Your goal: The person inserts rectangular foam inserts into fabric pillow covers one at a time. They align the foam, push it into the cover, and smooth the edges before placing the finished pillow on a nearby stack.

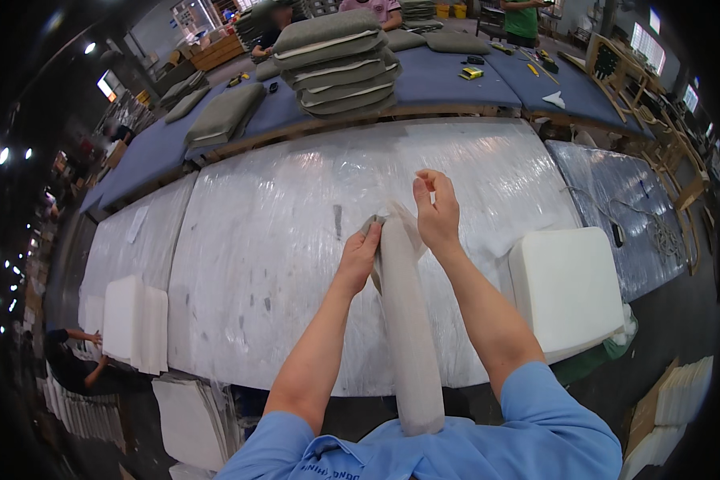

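Note:
A light grey fabric-covered cushion [410,344] stands on edge in front of me, narrow side up, its near end against my blue shirt. At its far end, my left hand [360,254] is closed on the edge of its grey cloth cover [374,224], thumb on top. Thin whitish translucent material [408,224] sticks out beside the cushion's far right corner. My right hand [438,212] is raised just right of that corner, fingers loosely bent and apart from the thumb, nothing visible in it. The cushion's lower side is hidden.
Under the cushion lies a plastic-wrapped table [256,240]. White foam pads [568,280] are stacked at its right, others [126,320] at far left near a person. Beyond, a blue table [440,76] holds stacked grey cushions [340,68]. Rope [660,236] lies at far right.

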Demonstrator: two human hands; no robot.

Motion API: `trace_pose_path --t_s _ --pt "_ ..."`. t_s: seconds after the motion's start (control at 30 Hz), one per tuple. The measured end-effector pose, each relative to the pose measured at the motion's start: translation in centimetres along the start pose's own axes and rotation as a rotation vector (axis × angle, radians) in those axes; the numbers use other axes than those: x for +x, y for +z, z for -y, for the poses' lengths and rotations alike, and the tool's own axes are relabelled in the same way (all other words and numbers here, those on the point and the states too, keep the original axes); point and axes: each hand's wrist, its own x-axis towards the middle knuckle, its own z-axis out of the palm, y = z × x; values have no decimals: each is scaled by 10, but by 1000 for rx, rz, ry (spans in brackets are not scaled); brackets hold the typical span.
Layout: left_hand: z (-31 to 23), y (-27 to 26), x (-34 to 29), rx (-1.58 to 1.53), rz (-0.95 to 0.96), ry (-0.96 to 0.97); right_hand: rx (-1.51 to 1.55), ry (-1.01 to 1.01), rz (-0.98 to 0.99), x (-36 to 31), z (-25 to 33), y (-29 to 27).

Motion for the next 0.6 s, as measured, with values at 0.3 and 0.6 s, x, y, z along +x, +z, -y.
trace_pose_path --t_s 0.3,0.6 --pt "-7 9 49 261 -234 341 619 870 574 -43 -39 3" --pt "-12 23 93 622 -142 292 637 815 367 -59 -32 -7"
